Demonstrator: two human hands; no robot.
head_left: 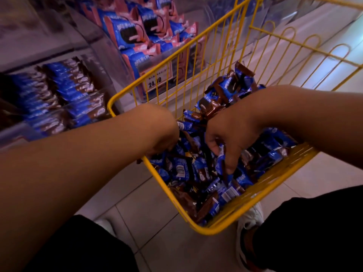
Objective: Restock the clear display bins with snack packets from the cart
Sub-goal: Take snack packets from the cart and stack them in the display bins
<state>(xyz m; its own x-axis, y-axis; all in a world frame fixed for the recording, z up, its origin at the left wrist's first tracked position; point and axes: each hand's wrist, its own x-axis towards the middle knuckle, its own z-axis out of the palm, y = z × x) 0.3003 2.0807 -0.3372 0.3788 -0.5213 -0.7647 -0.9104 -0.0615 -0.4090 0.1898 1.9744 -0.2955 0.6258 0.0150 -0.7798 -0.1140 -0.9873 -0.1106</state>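
**Gathering packets from the cart**

Head view: both hands dig into the yellow wire cart (225,222), heaped with blue-and-brown snack packets (182,171). The right hand (229,134) pinches packets in curled fingers; the left hand (167,134) has its fingers buried, grip unclear. Next, I judge, lift a handful to the clear bin (59,99) at left.

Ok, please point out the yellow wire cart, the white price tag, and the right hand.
yellow wire cart (222,226): head view, on the near corner of its rim.
white price tag (156,80): head view, on its printed number, behind the cart's wires.
right hand (229,134): head view, on the back of the hand.
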